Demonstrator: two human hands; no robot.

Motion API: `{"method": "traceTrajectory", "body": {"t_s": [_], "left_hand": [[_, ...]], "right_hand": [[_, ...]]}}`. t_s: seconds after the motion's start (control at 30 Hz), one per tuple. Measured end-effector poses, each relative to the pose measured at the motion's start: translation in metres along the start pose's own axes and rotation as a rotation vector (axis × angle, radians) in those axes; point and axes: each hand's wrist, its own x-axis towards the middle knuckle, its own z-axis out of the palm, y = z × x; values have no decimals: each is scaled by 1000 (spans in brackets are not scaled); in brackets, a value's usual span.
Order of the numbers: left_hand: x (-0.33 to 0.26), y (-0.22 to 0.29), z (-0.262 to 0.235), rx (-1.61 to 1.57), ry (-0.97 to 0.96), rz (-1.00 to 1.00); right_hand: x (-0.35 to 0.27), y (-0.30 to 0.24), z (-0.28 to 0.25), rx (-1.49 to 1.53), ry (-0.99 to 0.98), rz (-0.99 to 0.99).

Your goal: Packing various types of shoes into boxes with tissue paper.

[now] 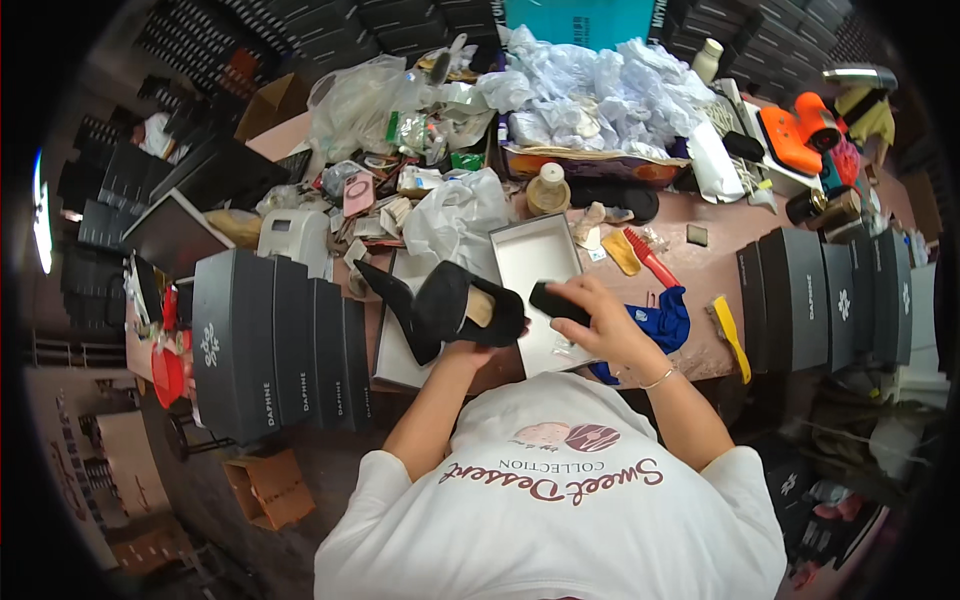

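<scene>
My left hand (472,352) is closed under a pair of black high-heeled shoes, partly hidden by them. The nearer shoe (440,298) shows its opening and a tan insole. The other shoe (392,300) points its slim heel up to the left; whether my hand grips it too is hard to tell. My right hand (607,322) pinches a small dark block (558,303), like a sponge or brush, just right of the shoes and apart from them. Below lie an open box with a white inside (530,245) and another white box part (402,372).
Stacked dark shoeboxes stand at the left (235,345) and right (800,300). Behind are a carton of crumpled white paper (600,165), a bottle (548,190) and plastic bags (360,105). A blue cloth (662,322), red brush (652,260) and yellow-handled tool (735,340) lie at right.
</scene>
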Motion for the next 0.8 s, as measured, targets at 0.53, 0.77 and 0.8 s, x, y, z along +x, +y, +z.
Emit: {"method": "traceTrajectory", "body": {"t_s": [0.53, 0.77, 0.8], "left_hand": [[-35, 28, -160, 1088, 858, 400], [-80, 17, 13, 1762, 231, 939], [-78, 8, 24, 1739, 125, 972]], "right_hand": [[26, 25, 45, -184, 82, 65], [63, 29, 105, 285, -149, 610], [57, 18, 101, 501, -32, 587]]}}
